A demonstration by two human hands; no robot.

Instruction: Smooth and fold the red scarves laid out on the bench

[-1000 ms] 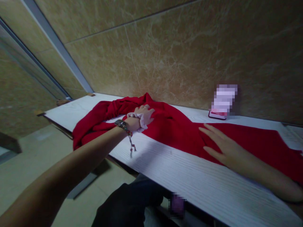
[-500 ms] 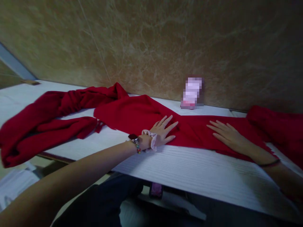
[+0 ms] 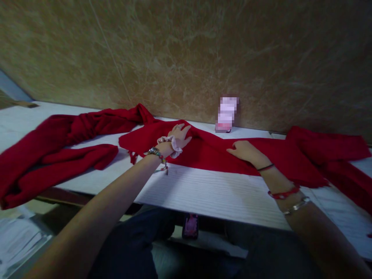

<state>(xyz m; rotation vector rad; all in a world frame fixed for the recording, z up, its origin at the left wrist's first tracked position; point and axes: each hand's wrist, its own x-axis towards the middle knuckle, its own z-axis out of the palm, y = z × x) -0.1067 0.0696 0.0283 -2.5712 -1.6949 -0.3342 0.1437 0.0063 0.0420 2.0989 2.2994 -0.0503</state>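
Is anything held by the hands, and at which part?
The left hand lies open on the red cloth; whether the right hand pinches it cannot be told.

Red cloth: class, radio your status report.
Left hand spread on red cloth; right hand on it, fingers bent. Middle mostly flat, left part bunched. Phone behind, off the cloth.

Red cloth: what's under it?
White tabletop shows along the near and far edges of the red cloth; whatever else lies beneath is covered, can't be seen.

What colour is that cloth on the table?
The cloth is red, clearest in the head view.
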